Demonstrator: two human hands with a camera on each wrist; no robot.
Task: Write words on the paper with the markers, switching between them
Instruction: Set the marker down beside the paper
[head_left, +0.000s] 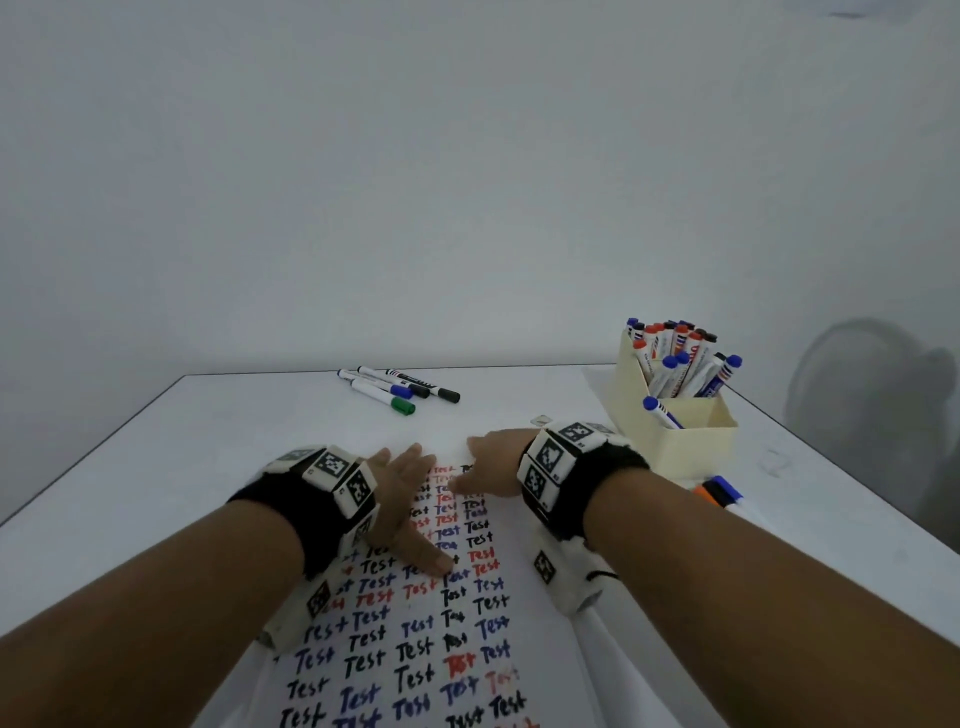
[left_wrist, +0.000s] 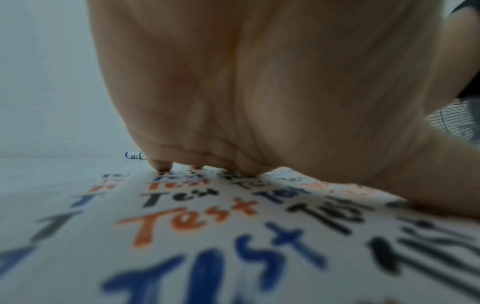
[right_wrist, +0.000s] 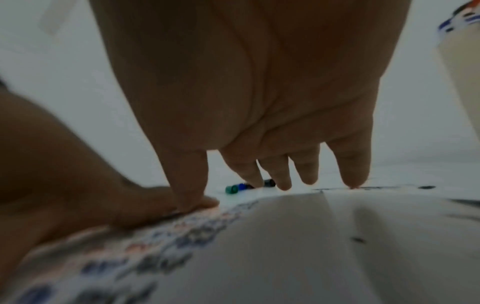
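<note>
We take the paper (head_left: 540, 670) as our landmark: a white sheet lying flat on the white table (head_left: 156, 467), covered in rows of the handwritten word "Test" in black, blue and red-orange ink. Beyond its far edge, well apart from it, lies a loose cluster of capped markers (head_left: 397, 389) with white barrels and green, blue and black caps. To the right of the paper's far corner stands a cream rectangular box (head_left: 691, 441) with thin matte walls, holding many upright whiteboard markers with red, blue and black caps. Just beside the box's near end, right of the paper, we see an orange and blue item (head_left: 719, 491), too blurred to name. A small pale square object (head_left: 541, 420) sits just past the paper's far edge.

Our left hand (head_left: 402, 499) lies palm-down on the upper part of the paper, fingers straight and spread, thumb angled toward us across the lettering; it hides several words. Our right hand (head_left: 493, 470) rests likewise at the paper's far right area, fingers extended and splayed, fingertips (right_wrist: 353, 181) touching the surface near the sheet's edge. Neither hand holds a marker. Both wrists carry black bands with white blocks printed in square black-and-white codes. A crease runs along the paper's right margin.
</note>
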